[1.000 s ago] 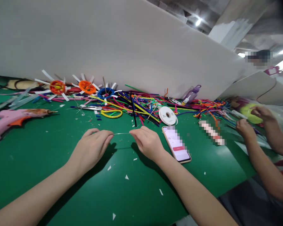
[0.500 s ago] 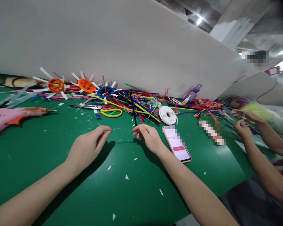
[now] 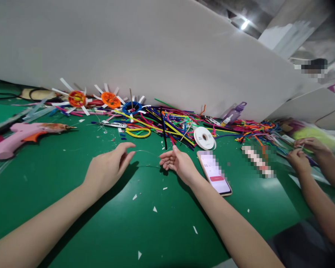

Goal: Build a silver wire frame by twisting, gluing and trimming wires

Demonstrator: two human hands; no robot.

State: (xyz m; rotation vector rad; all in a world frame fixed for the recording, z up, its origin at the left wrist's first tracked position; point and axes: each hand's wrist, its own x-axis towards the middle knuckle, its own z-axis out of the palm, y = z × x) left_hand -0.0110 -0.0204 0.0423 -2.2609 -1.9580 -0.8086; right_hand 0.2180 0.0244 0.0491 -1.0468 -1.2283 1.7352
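A thin, clear strand (image 3: 147, 152) arcs between my two hands above the green table. My left hand (image 3: 107, 163) is at its left end, palm facing right, with a gap between thumb and index finger. My right hand (image 3: 180, 163) is at the other end, thumb raised away from the loosely curled fingers. The strand reaches close to the fingertips of both hands; whether it sticks to the skin I cannot tell. Its shadow falls on the green table (image 3: 111, 230) below. A black pipe cleaner (image 3: 163, 130) lies just beyond my right hand.
At the left lies a pink glue gun (image 3: 30, 134). Scissors (image 3: 114, 124), pipe cleaners (image 3: 178, 128), a white ribbon spool (image 3: 203, 138) and wheels with white strips (image 3: 110, 99) line the divider. A phone (image 3: 213, 173) lies right of my hand. Another person's hands (image 3: 301, 160) work at far right.
The thumb and index finger of each hand have parted from a pinch. My right thumb has lifted. The view has swung slightly left, shifting everything rightward.
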